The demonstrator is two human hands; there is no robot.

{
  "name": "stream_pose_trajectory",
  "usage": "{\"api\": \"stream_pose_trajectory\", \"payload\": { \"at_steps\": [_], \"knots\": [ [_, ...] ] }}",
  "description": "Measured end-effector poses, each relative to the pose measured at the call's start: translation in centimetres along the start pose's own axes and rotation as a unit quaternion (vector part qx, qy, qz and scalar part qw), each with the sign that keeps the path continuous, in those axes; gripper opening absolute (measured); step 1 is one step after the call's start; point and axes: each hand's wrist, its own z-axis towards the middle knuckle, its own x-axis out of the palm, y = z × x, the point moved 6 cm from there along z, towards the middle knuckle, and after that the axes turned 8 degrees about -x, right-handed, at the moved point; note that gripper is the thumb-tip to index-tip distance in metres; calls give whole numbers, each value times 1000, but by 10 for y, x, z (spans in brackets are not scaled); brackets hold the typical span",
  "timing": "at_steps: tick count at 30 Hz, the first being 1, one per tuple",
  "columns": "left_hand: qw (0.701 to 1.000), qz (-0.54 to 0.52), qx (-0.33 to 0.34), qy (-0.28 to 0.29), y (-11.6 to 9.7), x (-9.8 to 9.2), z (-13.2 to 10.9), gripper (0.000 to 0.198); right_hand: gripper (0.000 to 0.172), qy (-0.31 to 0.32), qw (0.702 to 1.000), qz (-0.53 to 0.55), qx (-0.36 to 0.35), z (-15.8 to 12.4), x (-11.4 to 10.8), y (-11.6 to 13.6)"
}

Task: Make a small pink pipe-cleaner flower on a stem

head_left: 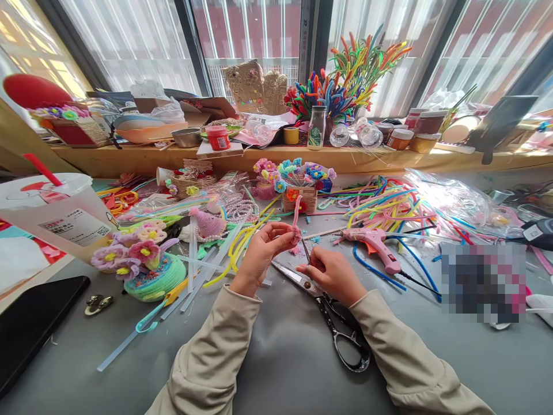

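Observation:
Between the thumb and fingers of my left hand [268, 249] is a pink pipe cleaner [296, 212]. Its free end points up and its lower end is curled into a small bundle. My right hand [336, 272] is closed around a thin, dark, pointed tool [306, 251], whose tip reaches the curled part. The fingers hide most of this tool, so its exact kind is unclear. Large black-handled scissors [351, 353] lie on the table below my right hand, blades partly apart. A pink hot glue gun [375, 245] rests to the right.
On the left stand a drink cup [56, 213], a green pot with fuzzy flowers [158, 278] and a black phone [38, 325]. Clear glue sticks [125, 340] lie nearby. A flower basket [298, 199] and loose pipe cleaners [380, 204] fill the back, below a cluttered sill [259, 160].

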Motion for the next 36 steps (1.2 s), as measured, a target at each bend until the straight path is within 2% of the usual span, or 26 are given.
{"api": "stream_pose_trajectory", "payload": {
  "at_steps": [6, 11, 16, 19, 23, 30, 33, 36],
  "knots": [
    [1000, -25, 9, -11, 0, -4, 1, 17, 28, -9, 1000, -6, -3, 1, 0, -3],
    [999, -20, 8, -28, -2, -5, 1, 21, 33, -2, 1000, 0, -2, 1, -1, 0],
    [1000, -9, 10, -11, -3, -2, 0, 22, 38, -40, 995, 93, 24, 1, -8, 0],
    [1000, 16, 5, -8, -2, 0, 0, 24, 36, -81, 977, 192, 54, 2, -12, -6],
    [999, 43, -13, 1, 2, 2, 0, 23, 29, -111, 936, 324, 81, 2, -12, -16],
    [995, 87, -51, 25, 9, 6, -1, 21, 25, -145, 876, 446, 116, 1, -11, -22],
    [993, 93, -59, 30, 9, 7, -1, 20, 24, -147, 867, 460, 121, 1, -11, -22],
    [995, 86, -53, 17, 8, 6, -1, 21, 26, -149, 878, 439, 123, 1, -12, -22]
  ]
}}
